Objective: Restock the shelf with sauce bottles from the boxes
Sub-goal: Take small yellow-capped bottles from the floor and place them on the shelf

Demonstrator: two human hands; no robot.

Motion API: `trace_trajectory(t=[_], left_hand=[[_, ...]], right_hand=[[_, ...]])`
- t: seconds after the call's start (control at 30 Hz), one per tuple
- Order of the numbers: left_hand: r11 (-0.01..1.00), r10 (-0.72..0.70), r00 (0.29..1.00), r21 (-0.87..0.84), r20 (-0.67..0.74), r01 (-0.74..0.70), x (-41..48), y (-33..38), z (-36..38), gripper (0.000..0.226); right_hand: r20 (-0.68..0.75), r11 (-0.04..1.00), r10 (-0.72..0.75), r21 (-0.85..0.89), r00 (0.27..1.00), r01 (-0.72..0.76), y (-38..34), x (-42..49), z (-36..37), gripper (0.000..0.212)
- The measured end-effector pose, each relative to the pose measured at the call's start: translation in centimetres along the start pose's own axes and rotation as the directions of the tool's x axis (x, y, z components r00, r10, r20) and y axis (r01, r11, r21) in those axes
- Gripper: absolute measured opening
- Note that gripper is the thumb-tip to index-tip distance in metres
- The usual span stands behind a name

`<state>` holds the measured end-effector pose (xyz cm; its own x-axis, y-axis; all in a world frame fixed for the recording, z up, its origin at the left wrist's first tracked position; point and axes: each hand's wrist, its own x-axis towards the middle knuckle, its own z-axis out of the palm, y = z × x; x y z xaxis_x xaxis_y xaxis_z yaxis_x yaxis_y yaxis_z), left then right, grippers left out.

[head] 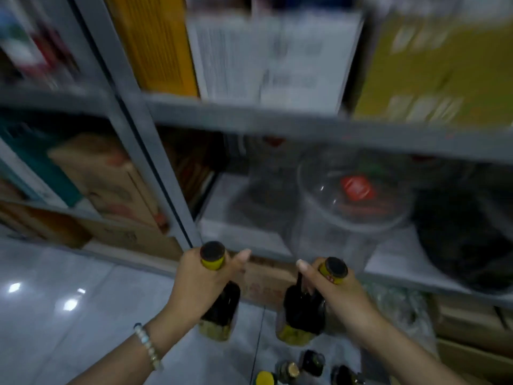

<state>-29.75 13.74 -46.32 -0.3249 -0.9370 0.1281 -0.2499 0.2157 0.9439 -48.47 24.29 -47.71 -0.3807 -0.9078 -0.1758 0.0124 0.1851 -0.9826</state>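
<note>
My left hand grips the neck of a dark sauce bottle with a black cap and a yellow label. My right hand grips a second, similar sauce bottle by its neck. Both bottles hang upright above the floor, in front of the grey metal shelf. Several more sauce bottles stand on the floor below, at the bottom edge of the view. The whole view is blurred by motion.
On the shelf level ahead stand a clear plastic jar with a red lid and a dark round container. Cardboard boxes fill the left bay; yellow and white cartons sit above. More boxes lie low right.
</note>
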Motion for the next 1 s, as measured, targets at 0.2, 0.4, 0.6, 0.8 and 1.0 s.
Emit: trace_trajectory(t=[0.2,0.4,0.6,0.8,1.0], left_hand=[[0.967,0.243,0.97,-0.079,0.021,-0.241,1.9,23.2,-5.4,0.059],[0.842,0.51,0.86,-0.203,-0.009,-0.501,1.6,42.9,-9.2,0.069],[0.745,0.601,0.799,-0.376,0.019,-0.551,0.4,58.3,-10.7,0.061],[0.736,0.635,0.772,-0.329,0.034,-0.591,-0.1,68.5,-8.8,0.069],[0.741,0.625,0.78,-0.333,0.026,-0.583,1.5,74.1,-2.3,0.064]], right_hand=[[-0.047,0.976,-0.215,0.002,0.975,0.216,-23.4,-6.7,-2.3,0.05],[-0.158,0.866,-0.5,-0.087,0.852,0.492,-43.0,-14.7,-5.1,0.05],[-0.371,0.753,-0.604,0.021,0.705,0.657,-56.1,-21.7,-10.1,0.046],[-0.404,0.721,-0.657,-0.088,0.636,0.688,-62.9,-25.6,-16.7,0.048],[-0.375,0.715,-0.68,-0.153,0.63,0.682,-66.6,-24.1,-24.5,0.047]])
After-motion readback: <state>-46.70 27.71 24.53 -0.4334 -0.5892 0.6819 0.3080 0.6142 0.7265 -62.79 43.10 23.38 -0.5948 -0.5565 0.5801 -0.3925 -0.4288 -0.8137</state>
